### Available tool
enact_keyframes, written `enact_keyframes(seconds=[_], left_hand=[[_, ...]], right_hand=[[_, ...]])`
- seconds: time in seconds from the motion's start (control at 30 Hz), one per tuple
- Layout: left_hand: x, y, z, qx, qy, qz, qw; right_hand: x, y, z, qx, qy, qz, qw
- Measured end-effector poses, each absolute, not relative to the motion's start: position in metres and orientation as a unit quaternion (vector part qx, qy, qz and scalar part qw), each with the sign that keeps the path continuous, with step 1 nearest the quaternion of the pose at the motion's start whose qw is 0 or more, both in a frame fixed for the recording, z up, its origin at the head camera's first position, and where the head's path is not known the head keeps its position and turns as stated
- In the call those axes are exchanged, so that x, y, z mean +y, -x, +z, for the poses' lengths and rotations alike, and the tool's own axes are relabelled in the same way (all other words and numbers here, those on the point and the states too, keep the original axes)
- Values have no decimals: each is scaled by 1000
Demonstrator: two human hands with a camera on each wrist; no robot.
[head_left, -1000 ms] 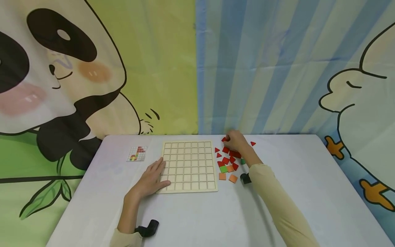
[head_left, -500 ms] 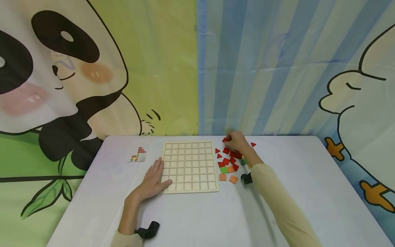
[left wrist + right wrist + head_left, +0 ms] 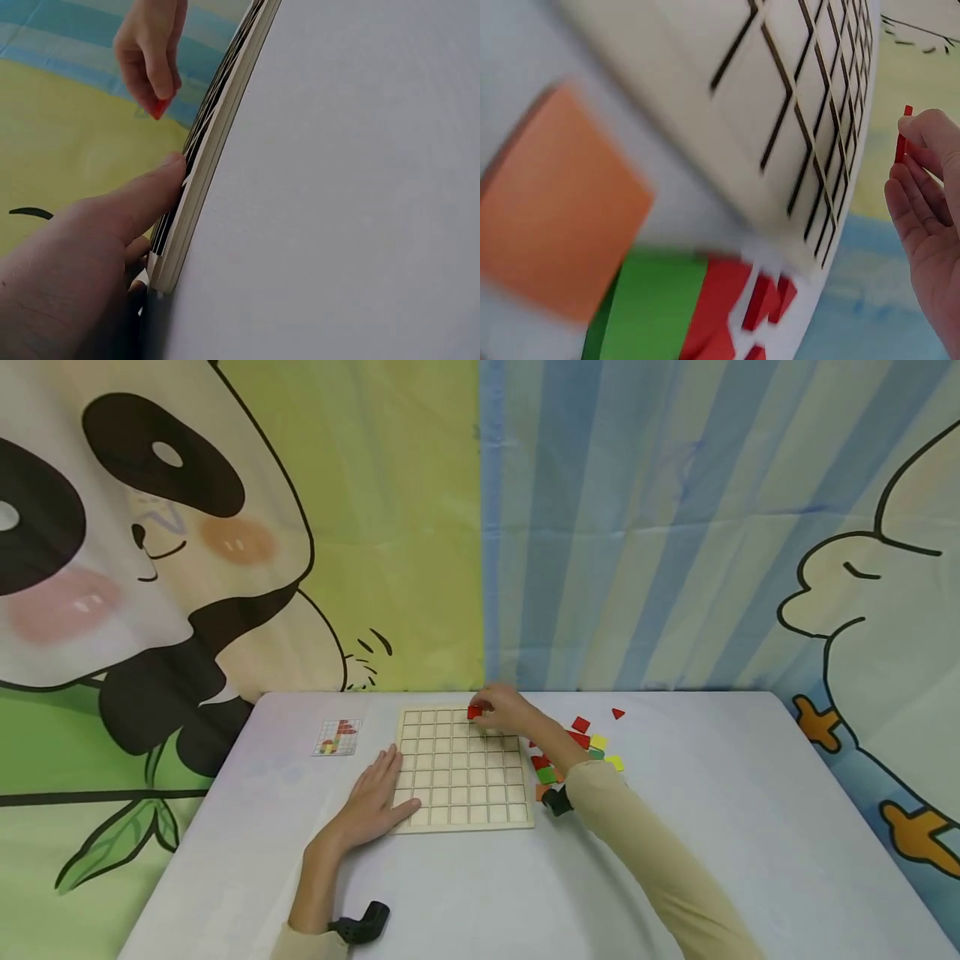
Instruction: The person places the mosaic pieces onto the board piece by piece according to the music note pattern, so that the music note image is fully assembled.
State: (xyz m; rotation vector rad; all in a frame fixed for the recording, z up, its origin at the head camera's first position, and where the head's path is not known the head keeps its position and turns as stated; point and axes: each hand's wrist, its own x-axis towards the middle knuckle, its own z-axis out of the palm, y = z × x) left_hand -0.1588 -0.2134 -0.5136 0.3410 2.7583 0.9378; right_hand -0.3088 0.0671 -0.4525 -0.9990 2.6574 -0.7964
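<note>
A pale wooden grid board [image 3: 461, 770] lies on the white table. My left hand [image 3: 367, 806] rests along its left edge with fingers extended, and the thumb [image 3: 150, 196] touches the board near its front-left corner. Above the far part of the board, my right hand [image 3: 506, 710] pinches a small red tile [image 3: 474, 712] between thumb and fingers. In the right wrist view that red tile [image 3: 904, 139] is seen nearly edge-on, raised off the grid. Loose red, green, orange and yellow pieces [image 3: 577, 740] lie right of the board, partly hidden by the right forearm.
A small pattern card [image 3: 337, 737] with coloured shapes on a grid lies left of the board. A lone red triangle [image 3: 618, 713] sits at the far right of the pieces. A patterned cloth [image 3: 570, 527] hangs behind the table's back edge.
My right hand has moved left from the pile of pieces to over the board's far edge, carrying a red tile. The left hand stays on the board's left edge.
</note>
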Motion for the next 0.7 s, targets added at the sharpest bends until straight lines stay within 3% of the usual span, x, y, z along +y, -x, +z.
enact_keyframes(seconds=[0.3,0.7], left_hand=[[-208,164,-530,943,-109,313,21],[-208,158,-533,959,-107,260,20]], right_hand=[[37,316,-473,907,336,-234,97],[26,312,-479,913,273,-285,105]])
